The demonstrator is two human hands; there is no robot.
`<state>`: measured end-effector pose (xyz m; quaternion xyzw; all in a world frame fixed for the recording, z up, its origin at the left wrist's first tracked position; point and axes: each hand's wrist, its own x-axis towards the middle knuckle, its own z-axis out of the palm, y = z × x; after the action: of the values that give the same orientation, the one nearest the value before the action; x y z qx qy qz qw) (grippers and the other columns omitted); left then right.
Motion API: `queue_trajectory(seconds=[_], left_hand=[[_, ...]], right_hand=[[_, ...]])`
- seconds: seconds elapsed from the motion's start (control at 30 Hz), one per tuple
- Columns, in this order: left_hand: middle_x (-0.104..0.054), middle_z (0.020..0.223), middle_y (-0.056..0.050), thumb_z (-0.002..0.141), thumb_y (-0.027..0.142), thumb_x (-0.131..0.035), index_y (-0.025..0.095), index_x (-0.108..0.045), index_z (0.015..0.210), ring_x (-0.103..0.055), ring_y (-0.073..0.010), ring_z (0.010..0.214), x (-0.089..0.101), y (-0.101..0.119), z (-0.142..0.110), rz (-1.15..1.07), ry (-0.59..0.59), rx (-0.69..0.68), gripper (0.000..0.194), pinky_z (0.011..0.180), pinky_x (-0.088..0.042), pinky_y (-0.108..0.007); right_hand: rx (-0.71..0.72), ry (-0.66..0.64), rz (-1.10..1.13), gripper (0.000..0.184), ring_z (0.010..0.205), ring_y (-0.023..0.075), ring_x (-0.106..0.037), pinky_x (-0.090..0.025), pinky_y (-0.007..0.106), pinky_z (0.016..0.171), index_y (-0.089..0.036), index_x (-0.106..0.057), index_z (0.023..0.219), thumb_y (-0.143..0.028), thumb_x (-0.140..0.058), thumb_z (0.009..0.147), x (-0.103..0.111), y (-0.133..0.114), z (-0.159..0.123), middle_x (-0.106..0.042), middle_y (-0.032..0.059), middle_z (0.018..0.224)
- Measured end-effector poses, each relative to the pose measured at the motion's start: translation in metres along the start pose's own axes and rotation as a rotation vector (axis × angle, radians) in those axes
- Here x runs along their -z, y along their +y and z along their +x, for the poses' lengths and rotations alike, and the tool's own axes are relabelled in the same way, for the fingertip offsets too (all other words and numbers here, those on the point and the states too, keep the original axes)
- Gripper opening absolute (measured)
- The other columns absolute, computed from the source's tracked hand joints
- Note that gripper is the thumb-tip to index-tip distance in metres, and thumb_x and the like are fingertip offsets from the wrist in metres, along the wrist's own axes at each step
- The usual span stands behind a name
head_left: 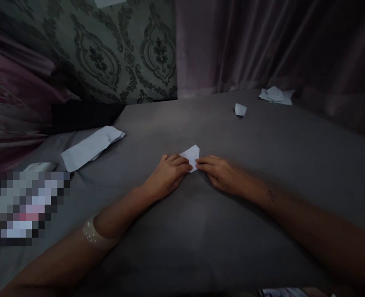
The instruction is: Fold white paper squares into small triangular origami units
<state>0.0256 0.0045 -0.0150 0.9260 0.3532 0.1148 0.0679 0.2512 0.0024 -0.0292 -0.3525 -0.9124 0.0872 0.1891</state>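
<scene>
A small folded piece of white paper (192, 156) lies on a grey bed sheet (263, 165) in the middle of the view. My left hand (169, 174) rests on the sheet with its fingertips pressed onto the paper's left edge. From the right, my right hand (221, 172) pinches the paper's lower right edge with its fingers together. Both hands lie low on the sheet, and a pale bangle sits on my left forearm.
A long folded white sheet (91, 146) lies at the left. A small folded paper (240, 109) and a crumpled pile of papers (277, 95) lie at the back right. Patterned wall and dark curtain stand behind; pink fabric is at the far left.
</scene>
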Motion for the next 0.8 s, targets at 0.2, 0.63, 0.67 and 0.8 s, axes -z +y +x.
queue_trajectory(seconds=[0.2, 0.63, 0.67, 0.8], left_hand=[[-0.068, 0.107, -0.005, 0.097, 0.030, -0.041, 0.023, -0.067, 0.104, -0.059, -0.0205, 0.098, 0.006, -0.003, 0.010, -0.033, -0.035, 0.037, 0.028, 0.090, -0.027, -0.038], [-0.065, 0.072, -0.002, 0.084, 0.033, -0.055, 0.021, -0.072, 0.091, -0.056, -0.0172, 0.069, 0.009, -0.008, 0.033, -0.387, -0.053, 0.392, 0.022, 0.070, -0.039, -0.029], [-0.064, 0.071, -0.001, 0.084, 0.034, -0.054, 0.020, -0.071, 0.091, -0.056, -0.0171, 0.069, 0.009, -0.008, 0.034, -0.405, -0.058, 0.420, 0.023, 0.069, -0.039, -0.029], [-0.065, 0.073, -0.002, 0.085, 0.034, -0.052, 0.019, -0.070, 0.089, -0.057, -0.0181, 0.074, 0.007, -0.007, 0.034, -0.412, -0.051, 0.468, 0.024, 0.070, -0.040, -0.029]], right_hand=[[0.024, -0.056, -0.045, 0.041, 0.109, 0.0236, -0.062, -0.051, 0.040, 0.094, -0.016, -0.067, 0.114, -0.002, -0.046, 0.082, 0.007, -0.004, -0.004, -0.064, 0.0106, 0.122], [0.000, -0.032, 0.102, 0.040, 0.109, 0.0233, -0.062, -0.051, 0.041, 0.094, -0.017, -0.068, 0.114, -0.006, -0.044, 0.084, 0.006, 0.005, -0.007, -0.064, 0.0096, 0.124], [-0.005, -0.023, 0.114, 0.040, 0.110, 0.0231, -0.062, -0.050, 0.041, 0.095, -0.018, -0.068, 0.114, -0.006, -0.044, 0.084, 0.006, 0.006, -0.007, -0.064, 0.0093, 0.124], [-0.022, 0.006, 0.175, 0.042, 0.110, 0.0217, -0.061, -0.049, 0.040, 0.096, -0.020, -0.065, 0.116, -0.005, -0.045, 0.082, 0.003, 0.009, -0.007, -0.065, 0.0076, 0.121]])
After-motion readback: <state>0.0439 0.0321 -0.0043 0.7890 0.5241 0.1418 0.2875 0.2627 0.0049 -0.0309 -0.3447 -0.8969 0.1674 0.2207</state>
